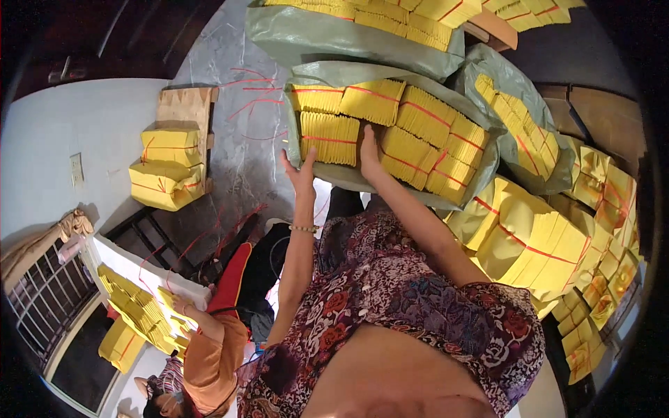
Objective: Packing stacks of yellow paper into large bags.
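Observation:
In front of me stands a green woven sack [488,182] with its mouth rolled wide, packed with yellow paper bundles tied with red string. One bundle [329,138] at the near left lies between my two hands. My left hand [301,174] has its fingers spread at the sack's near left rim, by that bundle's lower left corner. My right hand [371,155] reaches flat into a dark gap to the right of the same bundle, fingers stretched out. Its neighbour on the other side is another tied bundle [405,157]. Whether either palm presses the paper is unclear.
Another filled sack [348,43] lies beyond, and a third [512,115] to the right. Large yellow bundles [526,237] crowd my right side. Red strings [256,104] litter the grey floor. At left, bundles [167,167] rest by a wooden pallet [187,108]; a co-worker [212,348] handles yellow stacks.

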{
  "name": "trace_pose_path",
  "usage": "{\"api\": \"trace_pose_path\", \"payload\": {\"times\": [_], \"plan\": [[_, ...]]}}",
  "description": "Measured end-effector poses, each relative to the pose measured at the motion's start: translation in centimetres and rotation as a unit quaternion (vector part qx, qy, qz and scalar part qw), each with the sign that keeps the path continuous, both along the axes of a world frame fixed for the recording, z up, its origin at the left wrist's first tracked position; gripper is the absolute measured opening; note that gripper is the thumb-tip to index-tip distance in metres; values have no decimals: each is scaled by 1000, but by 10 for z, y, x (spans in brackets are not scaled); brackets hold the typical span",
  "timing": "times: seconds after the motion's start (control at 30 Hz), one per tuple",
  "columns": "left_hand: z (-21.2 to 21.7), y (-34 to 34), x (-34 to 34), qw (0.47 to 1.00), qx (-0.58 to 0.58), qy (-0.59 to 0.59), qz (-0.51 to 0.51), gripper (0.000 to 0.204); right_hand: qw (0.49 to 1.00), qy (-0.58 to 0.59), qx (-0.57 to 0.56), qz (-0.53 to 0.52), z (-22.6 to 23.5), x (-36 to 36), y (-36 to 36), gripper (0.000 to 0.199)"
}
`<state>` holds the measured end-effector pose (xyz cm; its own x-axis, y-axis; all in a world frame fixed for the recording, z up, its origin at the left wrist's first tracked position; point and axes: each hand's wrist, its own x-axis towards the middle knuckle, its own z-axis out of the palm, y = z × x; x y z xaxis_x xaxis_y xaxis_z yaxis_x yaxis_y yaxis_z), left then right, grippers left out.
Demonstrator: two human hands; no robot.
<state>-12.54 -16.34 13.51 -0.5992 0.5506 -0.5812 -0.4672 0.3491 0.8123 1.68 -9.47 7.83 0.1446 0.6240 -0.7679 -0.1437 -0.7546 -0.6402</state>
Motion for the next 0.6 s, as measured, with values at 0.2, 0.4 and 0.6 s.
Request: {"api": "trace_pose_path", "payload": {"times": [0.2,0.4,0.6], "plan": [[9,15,7,995,-26,-78,-60,58,944,313,-91,-45,-24,-7,12,62],[19,3,19,934,-63,329,-121,53,948,301,-86,56,13,-14,25,60],[70,40,72,687,137,606,-377,47,940,-76,141,302,-30,18,32,52]]}}
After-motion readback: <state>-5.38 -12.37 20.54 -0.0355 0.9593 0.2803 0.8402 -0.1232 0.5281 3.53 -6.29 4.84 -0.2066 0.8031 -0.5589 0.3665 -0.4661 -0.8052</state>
